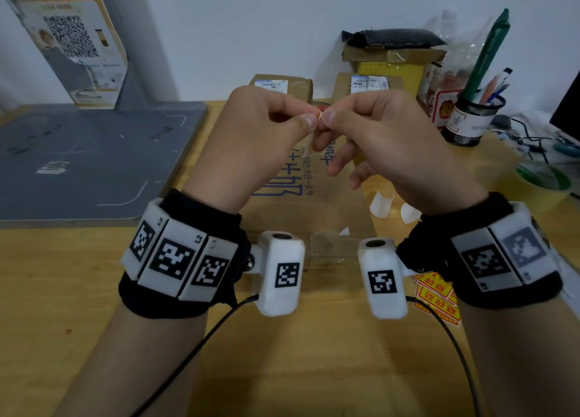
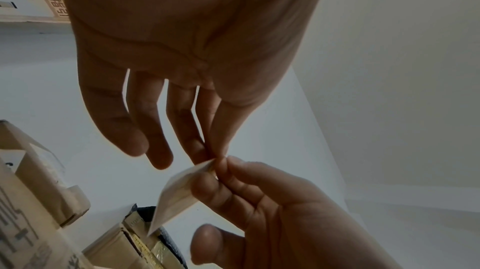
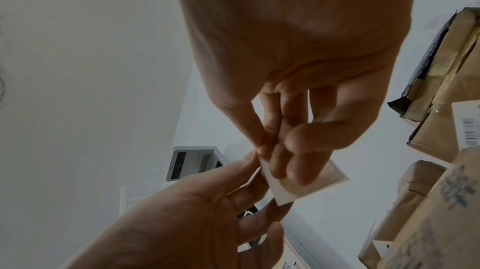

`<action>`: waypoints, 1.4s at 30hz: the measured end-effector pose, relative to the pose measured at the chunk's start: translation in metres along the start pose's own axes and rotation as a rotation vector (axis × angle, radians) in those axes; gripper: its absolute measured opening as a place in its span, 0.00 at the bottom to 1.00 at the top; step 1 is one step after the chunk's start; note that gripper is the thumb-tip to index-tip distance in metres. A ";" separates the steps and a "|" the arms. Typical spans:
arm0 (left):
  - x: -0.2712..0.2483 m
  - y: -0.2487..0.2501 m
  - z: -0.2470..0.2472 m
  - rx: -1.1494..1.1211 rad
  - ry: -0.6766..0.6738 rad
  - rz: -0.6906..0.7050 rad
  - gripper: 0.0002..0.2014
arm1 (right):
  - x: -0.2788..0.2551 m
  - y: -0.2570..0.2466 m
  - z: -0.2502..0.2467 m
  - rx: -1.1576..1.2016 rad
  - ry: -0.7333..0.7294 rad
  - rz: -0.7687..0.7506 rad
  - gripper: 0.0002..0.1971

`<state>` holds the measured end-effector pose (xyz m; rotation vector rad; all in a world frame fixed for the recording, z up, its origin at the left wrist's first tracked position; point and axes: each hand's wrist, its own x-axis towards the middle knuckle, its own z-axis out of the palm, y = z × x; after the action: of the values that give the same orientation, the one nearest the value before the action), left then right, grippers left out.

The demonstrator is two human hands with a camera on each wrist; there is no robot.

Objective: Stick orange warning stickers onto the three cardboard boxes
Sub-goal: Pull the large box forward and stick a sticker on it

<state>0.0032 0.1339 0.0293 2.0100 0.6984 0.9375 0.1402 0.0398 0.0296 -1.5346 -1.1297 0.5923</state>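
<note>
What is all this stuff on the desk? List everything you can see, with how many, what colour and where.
sticker: one, orange with white backing, pinched between both hands above the desk
spare stickers: a small pile, orange and yellow, near desk edge under the right wrist
backing strips: two or three, white, curled, on the desk right of the flat box
flat box: one, brown with blue print, centre of the desk
labelled boxes: two, brown with white labels, behind the hands
open box: one, brown, at the back right, black bag on top
pen holder: one, black mesh, right
grey mat: one, left
tape roll: one, green and yellow, far right
left hand: pinching the sticker
right hand: pinching the sticker
</note>
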 end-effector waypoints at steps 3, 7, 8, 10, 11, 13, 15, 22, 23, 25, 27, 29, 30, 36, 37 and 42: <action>0.000 0.002 0.000 0.001 -0.008 0.015 0.09 | 0.001 0.000 -0.001 0.009 0.010 0.010 0.10; -0.001 0.002 0.000 0.003 -0.003 0.027 0.09 | 0.001 0.001 0.000 0.027 0.017 0.001 0.10; -0.001 0.002 -0.001 0.003 0.003 0.028 0.09 | 0.001 0.000 0.000 0.035 0.022 -0.003 0.09; -0.001 0.002 -0.001 -0.004 0.021 0.028 0.08 | 0.000 0.000 0.000 0.057 0.038 -0.017 0.07; 0.000 0.002 -0.001 -0.008 0.028 0.030 0.08 | -0.001 0.000 -0.001 0.066 0.046 -0.027 0.06; -0.001 0.003 -0.001 -0.017 0.040 0.032 0.07 | -0.001 -0.001 -0.001 0.075 0.059 -0.043 0.05; -0.001 0.004 -0.001 -0.018 0.046 0.033 0.06 | -0.002 -0.001 -0.002 0.083 0.068 -0.048 0.05; -0.001 0.004 -0.002 -0.040 0.054 0.045 0.06 | -0.002 -0.002 -0.002 0.109 0.076 -0.046 0.06; -0.001 0.004 -0.002 -0.037 0.051 0.049 0.06 | -0.001 -0.002 -0.002 0.110 0.076 -0.044 0.06; -0.002 0.005 -0.002 -0.039 0.046 0.056 0.06 | -0.001 -0.002 -0.002 0.116 0.071 -0.043 0.07; -0.002 0.006 -0.002 -0.047 0.043 0.049 0.06 | -0.002 -0.002 -0.003 0.124 0.062 -0.040 0.07; -0.002 0.006 -0.003 -0.050 0.040 0.040 0.06 | -0.002 -0.002 -0.004 0.133 0.059 -0.038 0.06; -0.002 0.007 -0.003 -0.051 0.040 0.037 0.06 | -0.001 -0.003 -0.004 0.136 0.056 -0.038 0.06; -0.002 0.008 -0.004 -0.051 0.029 0.026 0.06 | -0.001 -0.002 -0.006 0.128 0.039 -0.041 0.06; -0.002 0.008 -0.004 -0.050 0.026 0.023 0.06 | -0.001 -0.002 -0.006 0.129 0.039 -0.043 0.06; -0.002 0.007 -0.003 -0.040 0.017 0.020 0.06 | -0.001 -0.002 -0.005 0.122 0.042 -0.046 0.06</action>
<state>0.0002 0.1301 0.0354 1.9789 0.6648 0.9743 0.1432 0.0362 0.0328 -1.4071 -1.0744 0.5845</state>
